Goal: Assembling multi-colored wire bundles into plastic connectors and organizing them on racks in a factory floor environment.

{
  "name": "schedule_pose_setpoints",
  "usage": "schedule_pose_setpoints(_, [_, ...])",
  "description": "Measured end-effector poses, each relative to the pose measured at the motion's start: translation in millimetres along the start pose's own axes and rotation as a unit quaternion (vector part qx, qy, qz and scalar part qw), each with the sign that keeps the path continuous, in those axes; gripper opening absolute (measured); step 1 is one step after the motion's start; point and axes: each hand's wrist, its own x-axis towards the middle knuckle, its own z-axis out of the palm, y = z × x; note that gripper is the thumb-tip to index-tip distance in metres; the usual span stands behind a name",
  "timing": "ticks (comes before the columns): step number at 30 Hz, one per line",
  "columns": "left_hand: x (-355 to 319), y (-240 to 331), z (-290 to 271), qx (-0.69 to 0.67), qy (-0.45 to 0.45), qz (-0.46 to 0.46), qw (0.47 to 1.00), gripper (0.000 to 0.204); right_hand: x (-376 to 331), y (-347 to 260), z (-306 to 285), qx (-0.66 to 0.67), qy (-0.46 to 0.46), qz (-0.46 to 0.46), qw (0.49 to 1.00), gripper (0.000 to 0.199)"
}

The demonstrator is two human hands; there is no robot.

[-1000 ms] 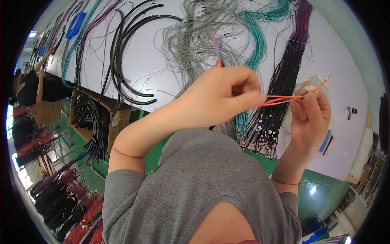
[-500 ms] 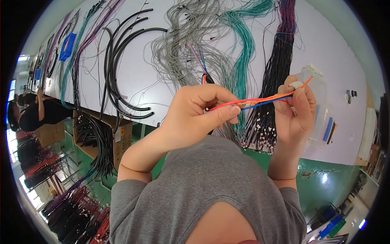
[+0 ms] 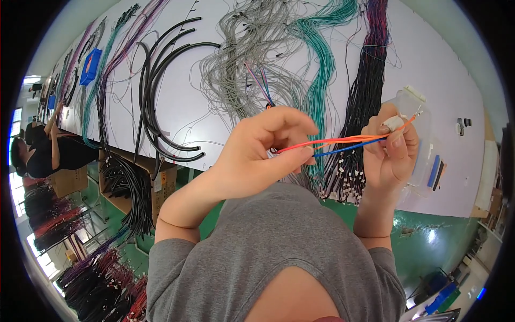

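Stretched between my two hands is a bundle of thin wires (image 3: 348, 140), red, orange and blue. My left hand (image 3: 263, 153) is closed round their left part, the thumb pressed along them and the forefinger raised. With its fingertips my right hand (image 3: 391, 150) pinches the other end. An orange wire sticks out past these fingers, small metal terminals (image 3: 419, 112) at its tip. At my right fingertips is a white piece (image 3: 393, 124); whether it is a connector or a finger wrap I cannot tell. Beyond my left hand, purple and blue wire ends (image 3: 263, 83) point away over the table.
Grey wires (image 3: 236, 70), teal wires (image 3: 322, 70) and a black bundle with white connectors (image 3: 365, 91) lie across the white table (image 3: 445, 64). Black tubes (image 3: 147, 102) curve at left. A clear plastic box (image 3: 424, 139) sits behind my right hand. Another person (image 3: 45, 150) is far left.
My left forefinger has lifted away from the thumb. The orange wire's end has come further out past my right fingers, and its metal terminals now show.
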Motion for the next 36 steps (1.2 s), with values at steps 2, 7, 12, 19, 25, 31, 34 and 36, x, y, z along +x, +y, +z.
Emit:
schedule_pose_setpoints(2, [4,7,1,0.045,-0.034,0.011,0.998,0.016,1,-2,2,-0.035,-0.012,-0.013,0.999,0.015])
schedule_pose_setpoints(7, [19,22,7,0.003,-0.106,-0.103,0.989,0.016,2,-6,7,-0.179,-0.056,-0.032,0.982,0.012])
schedule_pose_setpoints(12, [21,23,14,0.087,-0.070,-0.071,0.991,0.012,3,-7,9,-0.231,-0.079,-0.080,0.966,0.011])
schedule_pose_setpoints(19, [22,16,16,0.099,-0.035,-0.014,0.994,0.012,0,-7,15,-0.207,-0.023,-0.020,0.978,0.006])
schedule_pose_setpoints(25, [20,15,11,0.066,-0.066,0.005,0.996,0.024,0,-2,18,-0.134,0.011,-0.016,0.991,0.004])
schedule_pose_setpoints(31, [17,13,11,0.161,-0.065,0.058,0.983,0.021,-2,-2,16,-0.158,0.041,-0.017,0.986,0.007])
schedule_pose_setpoints(34, [20,13,12,0.177,-0.062,0.058,0.980,0.016,-2,-3,17,-0.195,0.000,-0.024,0.980,0.010])
schedule_pose_setpoints(36, [21,12,13,0.167,-0.064,0.054,0.982,0.013,-3,-3,19,-0.177,0.020,0.002,0.984,0.016])
